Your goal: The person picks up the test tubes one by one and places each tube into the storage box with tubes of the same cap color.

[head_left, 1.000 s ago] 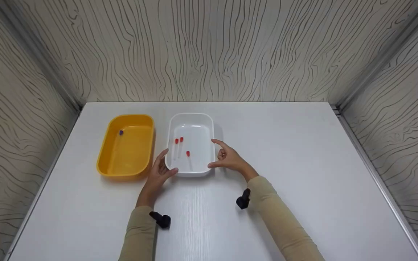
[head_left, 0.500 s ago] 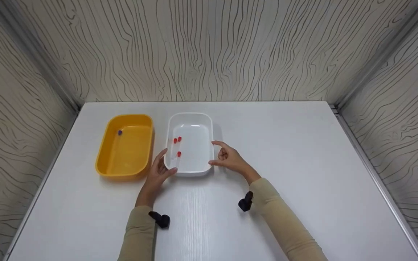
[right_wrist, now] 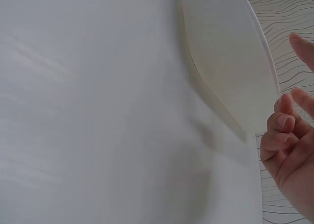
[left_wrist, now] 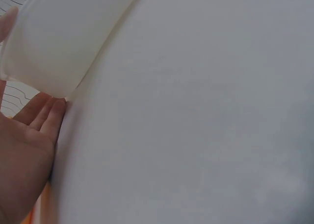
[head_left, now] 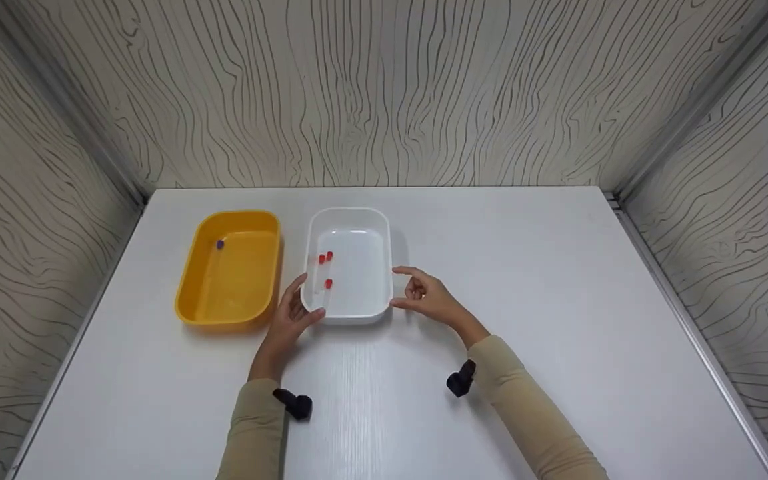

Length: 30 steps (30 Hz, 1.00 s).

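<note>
room right of right hand (head_left: 432, 299); yellow tray (head_left: 241, 273) blocks left

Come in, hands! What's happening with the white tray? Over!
Left hand holding white tray at near left corner. Right hand by its right side. Three red tips inside. Yellow tray close on the left. Over.

The white tabletop (head_left: 557, 293) bears a yellow rounded-rectangular tray (head_left: 241, 280) towards ten o'clock and a white rounded-rectangular tray (head_left: 361, 267) towards eleven.
</note>
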Motion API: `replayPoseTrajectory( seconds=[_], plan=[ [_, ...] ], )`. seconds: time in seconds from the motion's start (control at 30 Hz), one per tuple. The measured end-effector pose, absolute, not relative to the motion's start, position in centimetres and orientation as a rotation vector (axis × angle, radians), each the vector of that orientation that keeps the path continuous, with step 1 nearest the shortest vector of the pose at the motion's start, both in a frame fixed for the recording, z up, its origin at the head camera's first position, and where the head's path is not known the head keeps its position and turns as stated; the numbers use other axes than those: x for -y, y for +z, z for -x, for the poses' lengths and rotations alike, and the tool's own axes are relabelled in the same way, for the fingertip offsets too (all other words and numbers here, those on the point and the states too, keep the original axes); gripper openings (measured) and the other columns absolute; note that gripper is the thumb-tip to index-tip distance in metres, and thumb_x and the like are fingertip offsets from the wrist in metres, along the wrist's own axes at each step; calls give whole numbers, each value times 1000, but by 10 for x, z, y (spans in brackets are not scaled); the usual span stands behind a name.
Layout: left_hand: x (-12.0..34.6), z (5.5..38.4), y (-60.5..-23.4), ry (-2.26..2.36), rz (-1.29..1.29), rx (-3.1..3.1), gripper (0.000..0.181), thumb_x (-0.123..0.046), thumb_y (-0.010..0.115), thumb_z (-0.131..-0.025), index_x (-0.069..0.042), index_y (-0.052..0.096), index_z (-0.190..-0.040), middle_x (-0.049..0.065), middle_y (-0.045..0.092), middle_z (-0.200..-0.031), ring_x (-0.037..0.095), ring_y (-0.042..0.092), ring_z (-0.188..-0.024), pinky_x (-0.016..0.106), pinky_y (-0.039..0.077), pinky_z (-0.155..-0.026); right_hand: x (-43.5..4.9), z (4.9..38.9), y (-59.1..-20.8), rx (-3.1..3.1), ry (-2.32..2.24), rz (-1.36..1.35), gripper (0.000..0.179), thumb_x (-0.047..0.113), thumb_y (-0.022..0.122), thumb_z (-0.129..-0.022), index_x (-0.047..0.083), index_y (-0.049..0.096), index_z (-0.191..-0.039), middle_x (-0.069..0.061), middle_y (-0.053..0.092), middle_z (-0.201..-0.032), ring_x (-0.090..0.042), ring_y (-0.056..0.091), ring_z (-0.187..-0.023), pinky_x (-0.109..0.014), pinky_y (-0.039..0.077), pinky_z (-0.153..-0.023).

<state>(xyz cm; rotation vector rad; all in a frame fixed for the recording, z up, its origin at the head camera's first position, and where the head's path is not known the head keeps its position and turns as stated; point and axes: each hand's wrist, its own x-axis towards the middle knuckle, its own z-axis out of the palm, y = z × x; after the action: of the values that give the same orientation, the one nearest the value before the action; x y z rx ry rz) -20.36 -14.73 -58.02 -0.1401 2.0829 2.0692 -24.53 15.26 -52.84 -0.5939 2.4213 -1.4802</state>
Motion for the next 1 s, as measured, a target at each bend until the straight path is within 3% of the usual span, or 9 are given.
replayPoseTrajectory(
  seconds=[0.17,0.37,0.6,1.0],
  plan=[
    [146,204,-579,2076,186,-2062,79,-21,73,-85,-43,28,-145,4,26,-160,26,26,-150,44,22,-124,-161,240,-528,-2455,-1467,589,60,17,73,-84,3,49,-137,4,49,-77,0,42,-66,-14,38,-62],
    [146,205,-580,2074,173,-2081,80,-20,73,-84,-40,27,-147,7,26,-161,28,26,-150,46,22,-123,-170,224,-503,-2446,-1476,610,57,7,70,-85,-3,47,-136,-1,50,-79,0,42,-66,-15,38,-61],
    [146,206,-581,2090,153,-2078,81,-17,73,-85,-36,27,-148,9,27,-160,29,27,-149,46,23,-123,-184,209,-486,-2451,-1493,661,55,6,69,-85,-8,48,-134,2,50,-78,0,43,-64,-15,39,-60],
    [146,206,-582,2065,180,-2084,79,-24,74,-84,-42,28,-146,4,28,-160,26,26,-150,46,21,-124,-215,192,-493,-2470,-1501,594,55,5,70,-85,-7,48,-134,3,47,-76,1,41,-62,-13,38,-58]
  ],
)
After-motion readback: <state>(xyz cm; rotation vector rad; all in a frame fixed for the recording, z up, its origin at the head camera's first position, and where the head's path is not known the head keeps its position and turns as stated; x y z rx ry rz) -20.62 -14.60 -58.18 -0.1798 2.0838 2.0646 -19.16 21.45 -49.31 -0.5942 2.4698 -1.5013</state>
